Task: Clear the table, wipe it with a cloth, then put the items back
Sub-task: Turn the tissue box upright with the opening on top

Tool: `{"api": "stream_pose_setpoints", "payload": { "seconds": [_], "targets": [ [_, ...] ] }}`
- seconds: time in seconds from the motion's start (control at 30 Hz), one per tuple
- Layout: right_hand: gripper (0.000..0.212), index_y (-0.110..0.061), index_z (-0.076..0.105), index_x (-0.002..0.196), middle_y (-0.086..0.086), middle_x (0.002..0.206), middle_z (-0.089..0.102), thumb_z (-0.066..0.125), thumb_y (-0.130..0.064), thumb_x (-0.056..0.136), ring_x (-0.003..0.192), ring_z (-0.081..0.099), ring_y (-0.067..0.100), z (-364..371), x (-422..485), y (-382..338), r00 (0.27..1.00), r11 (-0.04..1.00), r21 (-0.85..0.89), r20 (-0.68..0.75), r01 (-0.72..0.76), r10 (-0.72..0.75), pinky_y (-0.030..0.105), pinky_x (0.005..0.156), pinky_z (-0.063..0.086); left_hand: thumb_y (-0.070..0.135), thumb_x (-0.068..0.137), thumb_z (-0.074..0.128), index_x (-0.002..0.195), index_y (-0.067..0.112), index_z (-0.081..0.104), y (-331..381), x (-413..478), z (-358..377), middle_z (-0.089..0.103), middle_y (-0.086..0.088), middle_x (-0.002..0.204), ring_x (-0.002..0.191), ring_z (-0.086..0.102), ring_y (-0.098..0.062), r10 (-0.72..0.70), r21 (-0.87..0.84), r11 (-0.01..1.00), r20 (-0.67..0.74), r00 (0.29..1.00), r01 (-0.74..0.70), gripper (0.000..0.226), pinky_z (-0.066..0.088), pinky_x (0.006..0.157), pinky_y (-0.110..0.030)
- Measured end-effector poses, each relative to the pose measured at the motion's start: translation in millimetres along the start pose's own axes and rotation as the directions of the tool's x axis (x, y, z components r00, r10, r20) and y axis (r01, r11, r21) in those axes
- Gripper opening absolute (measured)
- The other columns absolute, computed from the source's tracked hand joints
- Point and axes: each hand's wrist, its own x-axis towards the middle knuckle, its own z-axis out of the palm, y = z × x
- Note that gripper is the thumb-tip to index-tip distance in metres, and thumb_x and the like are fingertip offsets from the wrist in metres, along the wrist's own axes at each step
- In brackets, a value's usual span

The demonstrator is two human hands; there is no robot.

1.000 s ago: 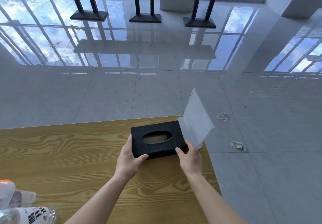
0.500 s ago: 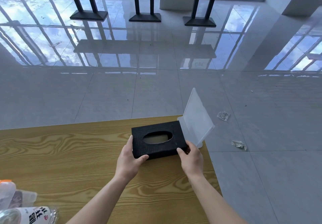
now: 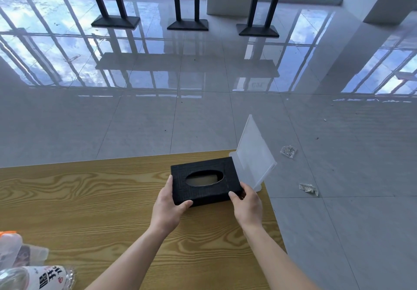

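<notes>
Tissue box: a black rectangular textured tissue box [image 3: 204, 180] with an oval opening in its top sits near the far right corner of the table, long side facing the person. Whether it rests on the wood or is lifted just off it cannot be told.
Left hand: the left hand [image 3: 168, 208] grips the box's near left corner, thumb on the near side and fingers up along the left end.
Right hand: the right hand [image 3: 248, 208] grips the near right corner, thumb on the top edge and fingers curled round the right end.
Table: a light wood-grain table [image 3: 90, 199].
Sign holder: a clear plastic upright sign holder [image 3: 255, 154] stands just beside the box's right end, at the table's corner.
Near left edge: a clear plastic bottle with a white label [image 3: 40, 278] lies on its side; just behind it is a translucent container with an orange top [image 3: 11, 247].
Floor: glossy grey tiled floor [image 3: 135, 127] with two crumpled clear wrappers [image 3: 288, 151] to the right of the table.
</notes>
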Motion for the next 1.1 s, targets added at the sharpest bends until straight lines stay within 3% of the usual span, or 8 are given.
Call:
{"api": "stream_pose_setpoints", "payload": {
  "seconds": [0.27, 0.4, 0.57, 0.8, 0.97, 1.1],
  "targets": [
    [0.056, -0.013, 0.049, 0.143, 0.006, 0.141, 0.055, 0.068, -0.026, 0.092, 0.134, 0.048, 0.025, -1.4, 1.3, -4.4, 1.0, 1.0, 0.001, 0.003, 0.017, -0.017, 0.041, 0.11, 0.043, 0.03, 0.077, 0.083, 0.154, 0.03, 0.023, -3.7, -1.7, -0.6, 0.049, 0.004, 0.145, 0.132, 0.044, -0.015, -0.008, 0.014, 1.0, -0.015, 1.0, 0.008, 0.098, 0.041, 0.109, -0.04],
    [0.055, -0.013, 0.049, 0.142, 0.007, 0.141, 0.056, 0.068, -0.026, 0.092, 0.133, 0.048, 0.026, -2.1, 0.9, -6.5, 1.0, 1.0, 0.009, 0.007, 0.015, -0.015, 0.041, 0.11, 0.043, 0.028, 0.078, 0.083, 0.155, 0.028, 0.022, -3.2, -2.6, -2.1, 0.048, 0.004, 0.145, 0.132, 0.043, -0.015, -0.021, 0.005, 1.0, -0.008, 1.0, 0.021, 0.098, 0.038, 0.107, -0.032],
    [0.055, -0.013, 0.05, 0.142, 0.006, 0.14, 0.057, 0.068, -0.026, 0.092, 0.133, 0.049, 0.024, -2.1, -1.1, -6.6, 1.0, 1.0, 0.013, 0.0, 0.017, -0.017, 0.041, 0.109, 0.043, 0.027, 0.079, 0.082, 0.155, 0.029, 0.022, -2.8, -2.9, -2.9, 0.047, 0.004, 0.145, 0.132, 0.044, -0.015, -0.023, 0.003, 1.0, 0.001, 1.0, 0.023, 0.097, 0.038, 0.108, -0.033],
    [0.055, -0.013, 0.05, 0.142, 0.006, 0.139, 0.057, 0.069, -0.027, 0.092, 0.132, 0.05, 0.025, -2.1, -2.5, -6.2, 1.0, 1.0, 0.005, 0.005, 0.023, -0.023, 0.042, 0.108, 0.045, 0.029, 0.076, 0.084, 0.154, 0.037, 0.021, -4.5, 0.9, -5.6, 0.048, 0.007, 0.146, 0.129, 0.049, -0.017, -0.036, -0.002, 0.999, 0.016, 0.999, 0.036, 0.1, 0.042, 0.109, -0.043],
    [0.055, -0.012, 0.05, 0.142, 0.008, 0.14, 0.057, 0.069, -0.027, 0.092, 0.132, 0.05, 0.026, -3.3, -2.7, -7.2, 1.0, 1.0, -0.004, 0.003, 0.021, -0.021, 0.041, 0.108, 0.044, 0.026, 0.079, 0.082, 0.156, 0.027, 0.021, -1.0, 2.2, -6.2, 0.043, 0.002, 0.15, 0.136, 0.041, -0.016, -0.008, 0.037, 0.999, 0.018, 1.0, 0.008, 0.098, 0.036, 0.11, -0.033],
    [0.055, -0.011, 0.05, 0.141, 0.008, 0.139, 0.056, 0.068, -0.027, 0.092, 0.131, 0.05, 0.026, -2.4, -2.5, -6.6, 1.0, 1.0, 0.0, 0.003, 0.021, -0.021, 0.041, 0.108, 0.045, 0.026, 0.079, 0.082, 0.156, 0.027, 0.021, -1.3, 2.2, -7.6, 0.045, 0.002, 0.149, 0.135, 0.041, -0.016, -0.007, 0.048, 0.999, 0.013, 1.0, 0.006, 0.098, 0.037, 0.11, -0.035]
  ]
}}
